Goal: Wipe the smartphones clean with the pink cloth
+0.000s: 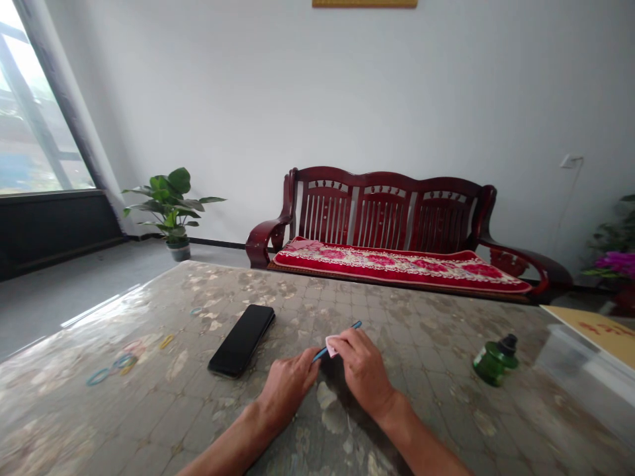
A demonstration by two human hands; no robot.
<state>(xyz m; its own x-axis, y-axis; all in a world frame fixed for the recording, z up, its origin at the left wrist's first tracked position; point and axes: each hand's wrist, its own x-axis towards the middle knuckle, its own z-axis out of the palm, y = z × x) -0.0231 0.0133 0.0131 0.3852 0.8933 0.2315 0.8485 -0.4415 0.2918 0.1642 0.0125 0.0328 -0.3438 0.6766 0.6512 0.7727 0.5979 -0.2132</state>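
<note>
Both my hands rest on a patterned table [407, 311] under a glossy cover. My right hand [364, 368] is closed around a thin blue pen [353, 326] and a small pink piece [331, 346], maybe paper or cloth, held against the pen. My left hand [288, 385] is closed too, its fingertips pinching the pen's near end. A black phone [242, 340] lies flat just left of my hands.
A small green bottle with a black cap [495, 361] lies on its side at the right. Several coloured rubber bands [124, 360] are scattered at the left. A box with a yellow lid [595, 328] sits at the right edge. A red wooden bench [391, 231] stands behind the table.
</note>
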